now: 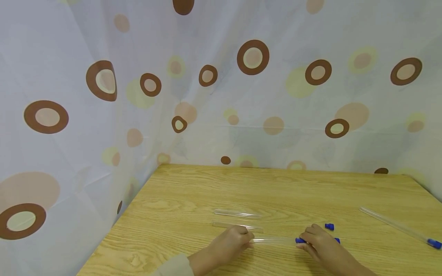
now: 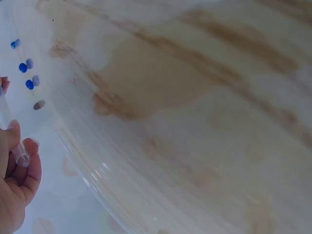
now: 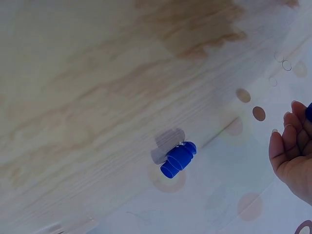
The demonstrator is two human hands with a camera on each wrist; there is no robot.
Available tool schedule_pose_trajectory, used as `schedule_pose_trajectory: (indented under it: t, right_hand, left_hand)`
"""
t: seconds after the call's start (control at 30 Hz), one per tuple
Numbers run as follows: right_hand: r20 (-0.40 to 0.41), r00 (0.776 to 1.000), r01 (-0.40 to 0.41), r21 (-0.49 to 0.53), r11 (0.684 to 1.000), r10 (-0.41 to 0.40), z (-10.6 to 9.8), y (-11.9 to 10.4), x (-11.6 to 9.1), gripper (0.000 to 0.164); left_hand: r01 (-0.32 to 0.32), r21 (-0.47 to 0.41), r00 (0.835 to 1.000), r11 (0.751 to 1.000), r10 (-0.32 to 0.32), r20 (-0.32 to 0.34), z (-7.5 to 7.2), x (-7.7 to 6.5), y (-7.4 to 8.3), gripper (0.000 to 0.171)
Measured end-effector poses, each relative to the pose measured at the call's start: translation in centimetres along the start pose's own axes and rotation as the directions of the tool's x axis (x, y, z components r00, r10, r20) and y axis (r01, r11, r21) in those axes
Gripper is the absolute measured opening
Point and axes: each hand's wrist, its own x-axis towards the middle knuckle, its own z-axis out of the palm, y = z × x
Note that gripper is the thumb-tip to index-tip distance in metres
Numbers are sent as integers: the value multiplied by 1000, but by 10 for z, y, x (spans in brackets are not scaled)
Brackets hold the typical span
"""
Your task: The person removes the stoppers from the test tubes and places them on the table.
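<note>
My left hand (image 1: 232, 244) grips a clear test tube (image 1: 271, 240) lengthwise between the two hands. In the left wrist view, the tube's rounded end (image 2: 23, 160) pokes out past the curled fingers. Against the tube's other end, my right hand (image 1: 319, 245) pinches a blue cap (image 1: 299, 240); how far it sits in the tube cannot be told. Just beyond the right hand lies a loose blue cap (image 1: 329, 226), and another blue cap (image 1: 337, 240) is partly hidden behind that hand. The right wrist view shows these loose blue caps (image 3: 179, 157) overlapping on the tabletop.
Two uncapped clear tubes, a farther one (image 1: 238, 213) and a nearer one (image 1: 235, 226), lie beyond the left hand. At the far right rests a clear tube (image 1: 393, 224) with a blue cap (image 1: 434, 243). A patterned curtain (image 1: 276, 96) borders the wooden table (image 1: 165, 230).
</note>
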Motion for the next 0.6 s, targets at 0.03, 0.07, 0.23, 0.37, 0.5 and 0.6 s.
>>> schedule_pose_trajectory:
  t: [0.03,0.07,0.23,0.37,0.5,0.6]
  right_hand:
    - [2,1000,-2,-1,1000,2,0,0,0,10]
    - [5,1000,-6,0,1000,6,0,0,0,10]
    - [5,1000,-11,8,1000,11,0,0,1,9]
    - [11,1000,-8,15,1000,8,0,1,0,8]
    - [3,1000,1,4,1000,-1,0,1,-1,9]
    - [3,1000,-6,6,1000,6,-1,0,0,9]
  left_hand:
    - [-4,2,1000,1000,4,-9,1,0,0,13]
    - [-7,-1,1000,1000,7,-16,1,0,0,13]
    - [-5,-16,1000,1000,4,-12,-1,0,1,12]
    - [9,-28,1000,1000,-9,7,-4,0,2,13]
    - [19,-30,1000,999,-19,15,-5,0,2,13]
    - [20,-32,1000,999,-20,16,-5,0,2,13]
